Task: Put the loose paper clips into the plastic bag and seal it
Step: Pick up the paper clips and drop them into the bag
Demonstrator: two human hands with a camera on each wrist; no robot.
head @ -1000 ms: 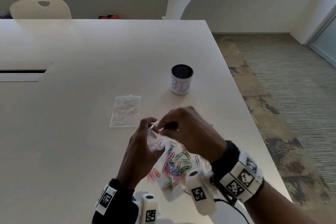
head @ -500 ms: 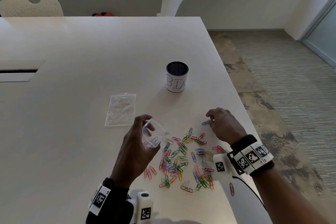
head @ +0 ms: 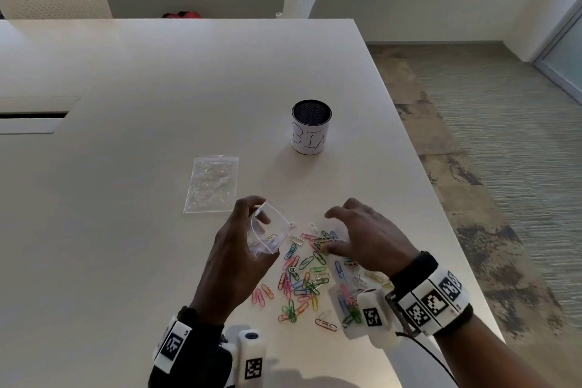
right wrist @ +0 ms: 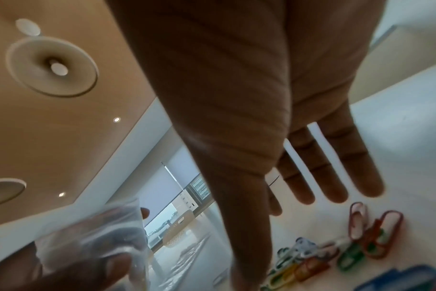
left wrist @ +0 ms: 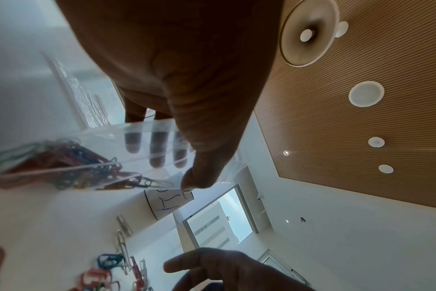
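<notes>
Since half a second ago the right hand [head: 365, 239] has come back from the far right edge of the scatter toward the middle, and now hovers with its fingers spread and lightly bent over the top of the paper clips [head: 302, 280], while the left hand [head: 239, 249] has hardly shifted. The left hand holds the small plastic bag [head: 267, 231] off the table [head: 126, 230], thumb on one side and fingers on the other, with the mouth pulled open and turned toward the right hand. The left wrist view shows a bunch of coloured clips already lying inside the bag [left wrist: 62, 157], with three fingertips [left wrist: 157, 157] pressed against the clear film from behind. So the filling is under way but, as I judge it, far from done: most of the clips are spread on the table just below and between the two hands, running back toward the wrists. The right wrist view shows the right palm open and bare, with nothing pinched, and clips [right wrist: 361, 242] lying just under the fingertips. What is left is many more trips from pile to bag, then pressing the bag's strip closed, which has not begun. Beyond the left hand lies a second clear bag [head: 211, 183] flat on the table, and farther ahead of the right hand stands a mesh cup [head: 311, 127] with a hand-lettered label, neither touched.
</notes>
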